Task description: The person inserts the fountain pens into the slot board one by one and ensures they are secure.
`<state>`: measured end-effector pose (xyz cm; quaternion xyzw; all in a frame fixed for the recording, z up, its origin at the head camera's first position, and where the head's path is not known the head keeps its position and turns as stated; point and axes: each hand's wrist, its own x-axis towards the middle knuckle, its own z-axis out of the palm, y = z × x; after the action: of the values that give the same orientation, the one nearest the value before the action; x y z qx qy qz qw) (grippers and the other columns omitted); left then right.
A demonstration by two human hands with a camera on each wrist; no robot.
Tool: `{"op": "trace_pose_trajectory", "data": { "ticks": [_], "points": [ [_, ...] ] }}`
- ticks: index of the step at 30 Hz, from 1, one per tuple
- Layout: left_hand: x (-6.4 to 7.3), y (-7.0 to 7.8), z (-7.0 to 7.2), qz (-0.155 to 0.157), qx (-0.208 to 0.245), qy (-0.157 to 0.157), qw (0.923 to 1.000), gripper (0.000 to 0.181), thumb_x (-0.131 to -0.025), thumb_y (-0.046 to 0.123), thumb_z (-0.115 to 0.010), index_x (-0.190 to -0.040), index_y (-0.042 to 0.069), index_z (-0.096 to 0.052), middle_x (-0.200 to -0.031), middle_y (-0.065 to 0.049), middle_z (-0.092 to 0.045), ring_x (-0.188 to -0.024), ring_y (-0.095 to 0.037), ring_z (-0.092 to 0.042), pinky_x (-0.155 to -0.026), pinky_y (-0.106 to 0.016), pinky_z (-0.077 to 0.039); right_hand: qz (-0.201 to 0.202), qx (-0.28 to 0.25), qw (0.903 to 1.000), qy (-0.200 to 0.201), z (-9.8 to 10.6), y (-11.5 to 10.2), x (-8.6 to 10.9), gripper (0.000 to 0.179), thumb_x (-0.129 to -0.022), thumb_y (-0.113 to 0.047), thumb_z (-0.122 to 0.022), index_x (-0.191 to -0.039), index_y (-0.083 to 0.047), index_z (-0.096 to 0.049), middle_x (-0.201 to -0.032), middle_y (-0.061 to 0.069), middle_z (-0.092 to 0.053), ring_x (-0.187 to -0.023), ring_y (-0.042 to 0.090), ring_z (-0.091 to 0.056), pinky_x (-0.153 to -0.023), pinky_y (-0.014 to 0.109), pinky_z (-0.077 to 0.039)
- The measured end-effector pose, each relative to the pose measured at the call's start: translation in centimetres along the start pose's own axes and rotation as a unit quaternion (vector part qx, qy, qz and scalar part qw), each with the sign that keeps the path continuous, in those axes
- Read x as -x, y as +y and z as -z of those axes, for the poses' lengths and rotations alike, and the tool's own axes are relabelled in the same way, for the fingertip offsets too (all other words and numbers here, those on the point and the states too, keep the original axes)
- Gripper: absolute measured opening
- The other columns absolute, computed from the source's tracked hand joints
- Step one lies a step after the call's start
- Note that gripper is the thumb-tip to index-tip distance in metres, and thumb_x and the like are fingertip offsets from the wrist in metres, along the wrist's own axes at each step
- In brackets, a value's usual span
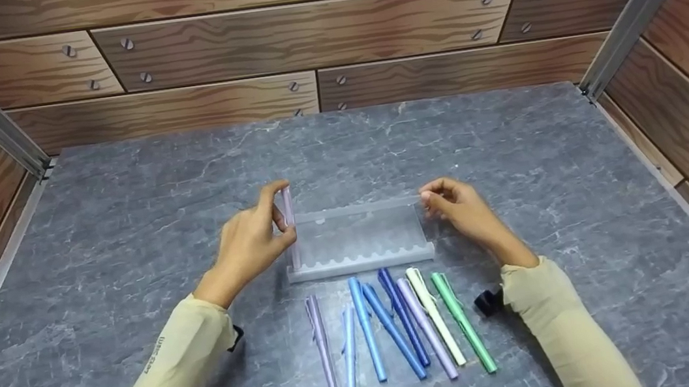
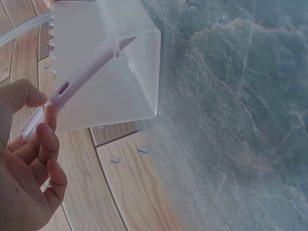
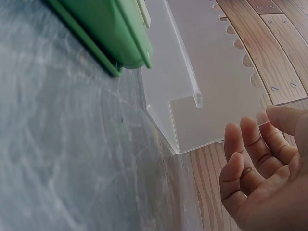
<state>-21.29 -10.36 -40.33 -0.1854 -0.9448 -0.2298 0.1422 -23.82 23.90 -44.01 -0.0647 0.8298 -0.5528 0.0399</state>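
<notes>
Pen [image 2: 84, 75] and rack [image 1: 359, 234] are meeting at the rack's nine o'clock end: the left hand [image 1: 251, 234] is pinching the lilac barrel, while the right hand [image 1: 461, 205] is apparently gripping the far corner at two. Loose pens [image 1: 394, 332] are lying toward six. Steadiness is looking key: bracing that corner, squaring the pen to the notched edge [image 1: 362, 259], loosening gently.

The right hand [image 3: 269, 178] held a corner of a clear rack [image 3: 216, 91] between thumb and finger; a green pen [image 3: 110, 29] lay near it on the gray table [image 3: 72, 144].
</notes>
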Motion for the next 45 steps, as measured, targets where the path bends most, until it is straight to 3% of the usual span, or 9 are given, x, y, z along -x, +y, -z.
{"op": "trace_pose_trajectory", "data": {
  "ticks": [15, 24, 36, 45],
  "points": [
    [-0.1, 0.1, 0.1, 0.022, -0.023, -0.021, 0.9993, 0.061, -0.074, 0.021, -0.064, -0.131, 0.02, -0.043, -0.065, 0.011, -0.063, -0.047, -0.013, -0.047, -0.041, -0.026, -0.032, -0.001, 0.002, 1.0, -0.003, 0.0, -0.2, 0.0, 0.032, -0.092, -0.026, -0.055, -0.108, 0.002, -0.057, -0.084, -0.001, -0.057, -0.075, 0.013, -0.061, -0.069, 0.029, -0.047],
    [0.1, 0.2, 0.2, 0.027, -0.025, -0.029, 0.9989, 0.06, -0.075, 0.023, -0.066, -0.131, 0.021, -0.042, -0.066, 0.012, -0.064, -0.048, -0.014, -0.049, -0.041, -0.026, -0.033, -0.007, 0.003, 1.0, -0.002, 0.0, -1.9, 0.7, 0.03, -0.093, -0.017, -0.053, -0.11, 0.008, -0.055, -0.082, -0.001, -0.057, -0.075, 0.014, -0.061, -0.068, 0.03, -0.048],
    [0.2, 0.1, 0.4, 0.024, -0.016, -0.026, 0.9993, 0.065, -0.078, 0.029, -0.069, -0.136, 0.02, -0.041, -0.072, 0.011, -0.066, -0.045, -0.009, -0.042, -0.04, -0.025, -0.03, -0.017, 0.005, 0.9998, 0.004, -0.1, -2.5, 0.8, 0.029, -0.093, -0.019, -0.053, -0.108, 0.005, -0.056, -0.083, 0.001, -0.058, -0.073, 0.012, -0.061, -0.069, 0.029, -0.049],
    [1.4, -0.2, 1.1, 0.024, 0.01, -0.021, 0.9994, 0.067, -0.077, 0.037, -0.071, -0.135, 0.022, -0.041, -0.076, 0.01, -0.063, -0.044, -0.007, -0.034, -0.04, -0.023, -0.027, -0.009, 0.002, 1.0, 0.001, -0.2, -3.3, 1.4, 0.028, -0.094, -0.016, -0.052, -0.109, 0.008, -0.055, -0.084, 0.001, -0.057, -0.073, 0.012, -0.06, -0.067, 0.027, -0.047]
  ]
}}
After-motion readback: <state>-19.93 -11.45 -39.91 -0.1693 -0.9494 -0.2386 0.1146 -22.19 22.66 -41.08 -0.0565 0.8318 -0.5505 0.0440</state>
